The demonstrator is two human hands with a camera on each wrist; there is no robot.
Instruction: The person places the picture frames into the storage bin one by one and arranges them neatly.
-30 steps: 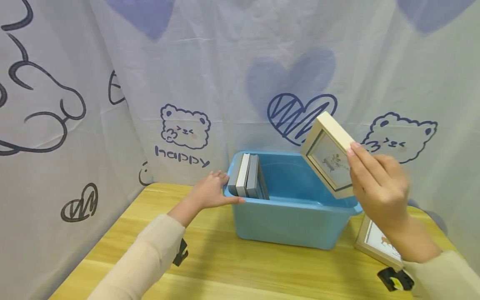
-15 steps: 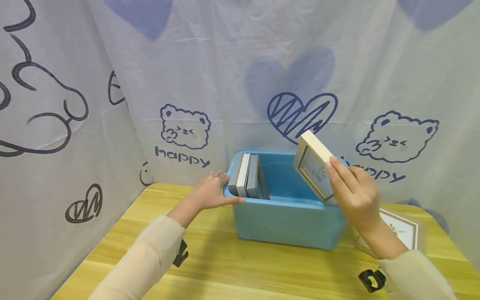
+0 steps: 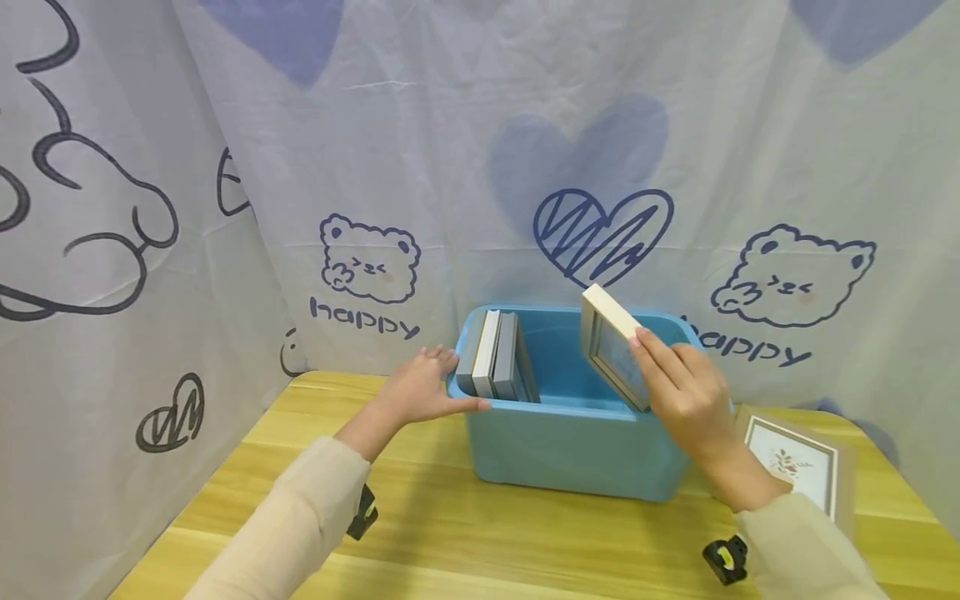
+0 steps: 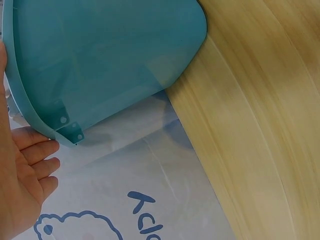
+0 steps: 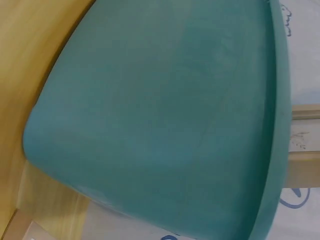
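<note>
A pale picture frame (image 3: 613, 350) is tilted over the right half of the blue plastic bin (image 3: 577, 450), its lower edge at the bin's opening. My right hand (image 3: 686, 404) pinches its upper right edge between thumb and fingers. My left hand (image 3: 420, 387) holds the bin's left rim, thumb along the front and fingers at the outer side; in the left wrist view its fingertips touch below the rim (image 4: 22, 95). Several grey and white frames (image 3: 495, 358) stand side by side at the bin's left end. The right wrist view shows the bin wall (image 5: 160, 115) and part of the held frame (image 5: 304, 142).
Another picture frame (image 3: 791, 458) with a floral print lies on the wooden table (image 3: 540, 550), right of the bin and partly behind my right forearm. A printed curtain (image 3: 465, 167) hangs close behind the bin.
My right hand has moved left and down with the picture frame, from above the bin's right end to its opening. The frame on the table shows more. My left hand has stayed put.
</note>
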